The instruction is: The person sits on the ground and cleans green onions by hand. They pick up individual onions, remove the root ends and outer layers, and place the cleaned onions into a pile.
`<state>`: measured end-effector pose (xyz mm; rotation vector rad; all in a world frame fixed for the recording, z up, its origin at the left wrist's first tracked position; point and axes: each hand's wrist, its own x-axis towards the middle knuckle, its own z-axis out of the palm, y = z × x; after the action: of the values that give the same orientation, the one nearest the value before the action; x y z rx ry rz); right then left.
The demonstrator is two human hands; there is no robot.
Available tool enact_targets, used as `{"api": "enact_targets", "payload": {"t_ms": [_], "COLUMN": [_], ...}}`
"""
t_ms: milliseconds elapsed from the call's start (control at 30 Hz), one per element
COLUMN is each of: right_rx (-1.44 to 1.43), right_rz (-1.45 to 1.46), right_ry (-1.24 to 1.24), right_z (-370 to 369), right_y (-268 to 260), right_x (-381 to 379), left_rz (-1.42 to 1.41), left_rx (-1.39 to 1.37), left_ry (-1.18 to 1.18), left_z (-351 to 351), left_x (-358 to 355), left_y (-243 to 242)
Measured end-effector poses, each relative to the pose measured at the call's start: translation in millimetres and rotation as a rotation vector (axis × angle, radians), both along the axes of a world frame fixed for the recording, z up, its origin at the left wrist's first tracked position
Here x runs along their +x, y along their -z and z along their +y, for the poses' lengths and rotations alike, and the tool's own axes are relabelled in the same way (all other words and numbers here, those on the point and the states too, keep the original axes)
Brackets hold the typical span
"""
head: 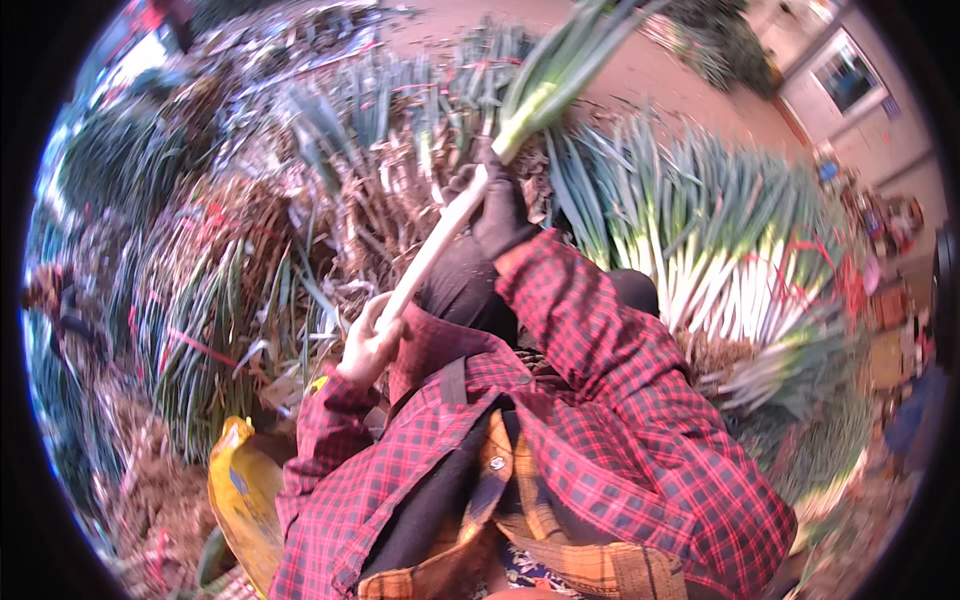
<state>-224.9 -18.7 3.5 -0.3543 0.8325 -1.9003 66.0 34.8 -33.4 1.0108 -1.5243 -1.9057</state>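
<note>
A long green onion [439, 240] with a white shaft slants across the middle of the view, its green leaves [551, 86] pointing up and away from me. My left hand [369, 341], in what looks like a pale glove, grips the lower end of the white shaft. Higher up, my right hand [501, 206] in a dark glove is closed around the stalk just below the leaves. Behind the stalk lies a heap of untrimmed onions with dry brown leaves and roots [382, 195]. To the right, cleaned onions [720, 255] with white shafts lie side by side in a thick row.
Bundles of onions tied with red string [206, 345] fill the left side. A yellow plastic object [244, 487] stands by my left elbow. Boxes and other goods [892, 307] line the far right, near a wall with a window [847, 75]. Reddish floor [697, 112] stretches behind the row.
</note>
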Motion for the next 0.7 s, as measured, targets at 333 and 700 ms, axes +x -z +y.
{"api": "enact_targets", "payload": {"t_ms": [333, 700], "right_rx": [0.086, 0.076], "right_rz": [-0.179, -0.305], "right_ry": [0.457, 0.466], "right_z": [15, 52], "right_y": [-13, -23], "right_x": [-51, -97], "left_rz": [-0.218, -0.303], "left_rx": [-0.426, -0.669], "left_ry": [0.233, 0.267], "left_z": [21, 35], "left_x": [-34, -51], "left_y": [-35, -52]}}
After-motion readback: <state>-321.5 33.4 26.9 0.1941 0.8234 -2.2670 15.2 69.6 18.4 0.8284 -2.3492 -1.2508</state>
